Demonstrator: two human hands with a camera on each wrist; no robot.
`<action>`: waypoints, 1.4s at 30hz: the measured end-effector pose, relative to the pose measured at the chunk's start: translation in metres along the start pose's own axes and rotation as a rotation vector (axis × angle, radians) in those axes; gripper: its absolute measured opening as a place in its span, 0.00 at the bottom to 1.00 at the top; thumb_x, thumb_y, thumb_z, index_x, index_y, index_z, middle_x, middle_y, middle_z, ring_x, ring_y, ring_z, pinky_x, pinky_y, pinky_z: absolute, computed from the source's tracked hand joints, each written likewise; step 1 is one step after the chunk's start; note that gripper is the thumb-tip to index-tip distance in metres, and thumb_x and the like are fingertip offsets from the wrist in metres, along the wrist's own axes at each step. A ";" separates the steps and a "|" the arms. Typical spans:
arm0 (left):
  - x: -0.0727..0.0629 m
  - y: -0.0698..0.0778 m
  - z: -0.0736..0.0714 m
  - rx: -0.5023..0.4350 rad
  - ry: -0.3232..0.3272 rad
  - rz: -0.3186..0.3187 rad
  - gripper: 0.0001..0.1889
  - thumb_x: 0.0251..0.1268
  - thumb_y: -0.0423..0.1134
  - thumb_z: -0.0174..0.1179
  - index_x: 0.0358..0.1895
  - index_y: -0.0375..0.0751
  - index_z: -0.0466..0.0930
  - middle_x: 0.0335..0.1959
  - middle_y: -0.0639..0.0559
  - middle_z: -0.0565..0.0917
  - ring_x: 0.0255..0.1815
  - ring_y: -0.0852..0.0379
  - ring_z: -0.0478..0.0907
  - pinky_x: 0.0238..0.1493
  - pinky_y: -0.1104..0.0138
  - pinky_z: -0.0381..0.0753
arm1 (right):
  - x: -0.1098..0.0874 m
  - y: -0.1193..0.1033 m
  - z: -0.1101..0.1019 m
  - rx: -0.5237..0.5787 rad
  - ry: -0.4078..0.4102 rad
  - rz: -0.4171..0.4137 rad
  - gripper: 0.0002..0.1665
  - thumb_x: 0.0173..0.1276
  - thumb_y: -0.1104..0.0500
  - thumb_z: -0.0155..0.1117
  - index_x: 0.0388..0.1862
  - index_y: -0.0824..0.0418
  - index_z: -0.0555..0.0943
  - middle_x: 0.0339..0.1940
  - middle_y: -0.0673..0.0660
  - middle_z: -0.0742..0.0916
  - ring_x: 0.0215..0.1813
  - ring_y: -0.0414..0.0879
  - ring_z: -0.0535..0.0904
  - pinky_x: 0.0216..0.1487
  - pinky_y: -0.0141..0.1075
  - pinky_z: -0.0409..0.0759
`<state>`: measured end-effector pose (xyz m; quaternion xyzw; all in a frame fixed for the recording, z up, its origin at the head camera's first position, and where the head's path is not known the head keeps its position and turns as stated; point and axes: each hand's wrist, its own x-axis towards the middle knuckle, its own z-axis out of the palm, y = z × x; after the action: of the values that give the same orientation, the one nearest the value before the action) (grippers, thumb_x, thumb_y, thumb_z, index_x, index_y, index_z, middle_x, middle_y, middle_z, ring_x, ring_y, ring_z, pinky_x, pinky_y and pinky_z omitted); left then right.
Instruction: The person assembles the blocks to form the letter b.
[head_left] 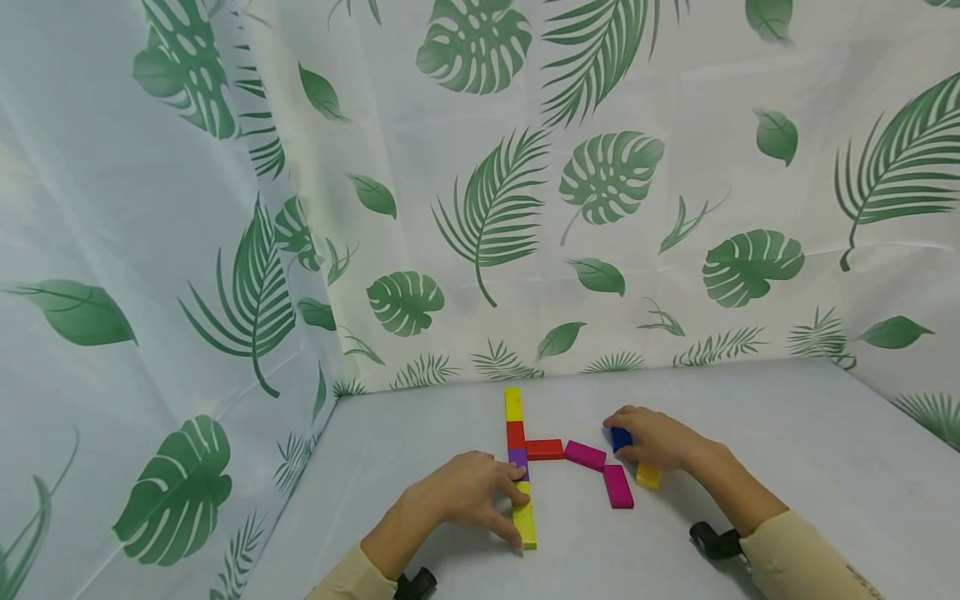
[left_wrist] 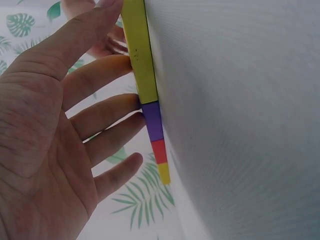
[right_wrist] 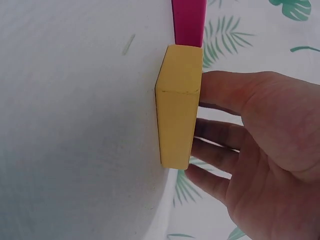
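Observation:
My left hand (head_left: 468,492) lies along a straight column of blocks, its fingers fairly straight. Its fingertips touch the near yellow block (left_wrist: 141,55) and the purple block (left_wrist: 153,121). Beyond the purple one come a red block (head_left: 516,434) and another yellow block (head_left: 513,404). To the right, my right hand (head_left: 660,437) pinches a dark blue block (head_left: 621,438) between thumb and fingers. That block is hidden in the right wrist view, where a yellow-orange block (right_wrist: 177,130) stands in front of the fingers.
A red block (head_left: 545,450) juts right from the column. Two magenta blocks, one slanted (head_left: 585,455) and one nearer me (head_left: 618,487), continue from it toward the yellow-orange block. A leaf-patterned sheet (head_left: 480,208) hangs behind the white table (head_left: 420,417).

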<state>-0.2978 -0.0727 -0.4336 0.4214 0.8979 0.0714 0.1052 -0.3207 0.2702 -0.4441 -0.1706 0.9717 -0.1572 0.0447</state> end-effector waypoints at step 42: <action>0.000 0.000 0.000 0.014 -0.007 0.011 0.31 0.50 0.71 0.73 0.60 0.71 0.86 0.71 0.67 0.78 0.69 0.63 0.76 0.68 0.61 0.77 | 0.002 -0.018 -0.013 0.141 0.132 -0.044 0.26 0.75 0.40 0.64 0.57 0.58 0.77 0.46 0.52 0.81 0.46 0.46 0.77 0.43 0.38 0.84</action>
<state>-0.2979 -0.0726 -0.4334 0.4273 0.8957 0.0644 0.1049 -0.3190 0.2575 -0.4263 -0.1777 0.9551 -0.2368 -0.0109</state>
